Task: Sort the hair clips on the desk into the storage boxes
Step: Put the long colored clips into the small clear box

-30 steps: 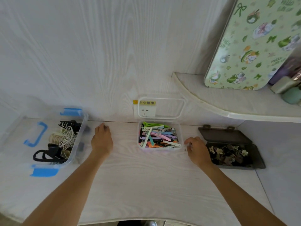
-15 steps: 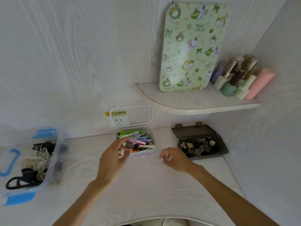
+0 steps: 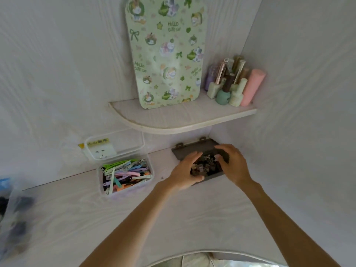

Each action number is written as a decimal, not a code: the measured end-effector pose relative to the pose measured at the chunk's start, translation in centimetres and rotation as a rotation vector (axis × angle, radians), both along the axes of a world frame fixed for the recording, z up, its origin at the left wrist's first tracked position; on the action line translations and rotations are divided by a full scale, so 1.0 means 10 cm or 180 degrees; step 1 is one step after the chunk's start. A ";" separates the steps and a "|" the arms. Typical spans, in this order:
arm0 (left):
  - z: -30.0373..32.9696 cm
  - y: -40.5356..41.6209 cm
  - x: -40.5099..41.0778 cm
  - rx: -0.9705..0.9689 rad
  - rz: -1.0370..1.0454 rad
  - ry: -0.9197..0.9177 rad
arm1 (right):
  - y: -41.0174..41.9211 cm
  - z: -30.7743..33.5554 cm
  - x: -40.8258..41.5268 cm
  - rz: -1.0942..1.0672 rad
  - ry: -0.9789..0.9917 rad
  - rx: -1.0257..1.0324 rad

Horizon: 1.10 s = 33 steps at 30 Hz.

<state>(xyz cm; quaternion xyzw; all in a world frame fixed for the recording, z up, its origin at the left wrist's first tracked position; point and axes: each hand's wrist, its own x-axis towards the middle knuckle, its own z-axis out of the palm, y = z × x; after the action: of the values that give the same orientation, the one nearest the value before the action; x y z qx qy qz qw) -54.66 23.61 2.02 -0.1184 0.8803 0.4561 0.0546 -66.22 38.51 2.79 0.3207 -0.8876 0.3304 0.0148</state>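
Both hands clasp the dark grey box (image 3: 194, 149) of small clips (image 3: 206, 165) — left hand (image 3: 185, 173) at its near-left corner, right hand (image 3: 234, 163) at its right end. Fingers curl over the rims, clips between them.

Both our hands at the dark grey plastic box (image 3: 194, 148)

Our left hand (image 3: 185, 173) and right hand (image 3: 234, 163) grip its sides over small dark clips (image 3: 205, 164).

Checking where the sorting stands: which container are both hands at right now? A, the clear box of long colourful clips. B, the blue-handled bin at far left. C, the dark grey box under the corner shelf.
C: the left hand and right hand flank the dark grey box.
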 end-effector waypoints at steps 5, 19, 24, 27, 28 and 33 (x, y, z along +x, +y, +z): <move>-0.24 -0.02 0.28 -0.1347 0.0095 0.0226 | 0.25 -0.20 -0.02 -0.0203 -0.0257 0.0419; -0.06 -0.24 0.70 -0.1700 0.0016 -0.0163 | 0.44 0.01 0.43 0.0018 -0.0687 0.1035; -0.04 -0.43 0.73 -0.1949 0.0669 -0.0950 | 0.28 -0.09 0.26 -0.0812 -0.1866 0.0559; -0.15 -0.39 0.65 -0.1124 0.0773 -0.1600 | 0.19 -0.24 0.23 -0.0971 -0.3728 0.0116; -0.18 -0.38 0.60 -0.0478 0.1055 -0.1603 | 0.19 -0.26 0.24 -0.0956 -0.3966 -0.0065; -0.05 -0.33 0.38 0.1989 0.2383 -0.1207 | 0.16 -0.25 0.17 -0.1044 -0.4218 -0.0690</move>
<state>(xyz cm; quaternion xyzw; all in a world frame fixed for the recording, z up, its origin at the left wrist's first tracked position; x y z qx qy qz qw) -50.90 20.28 1.47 -0.4836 0.5743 0.6558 0.0789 -64.54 40.12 0.24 -0.0905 -0.7084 0.5371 -0.4489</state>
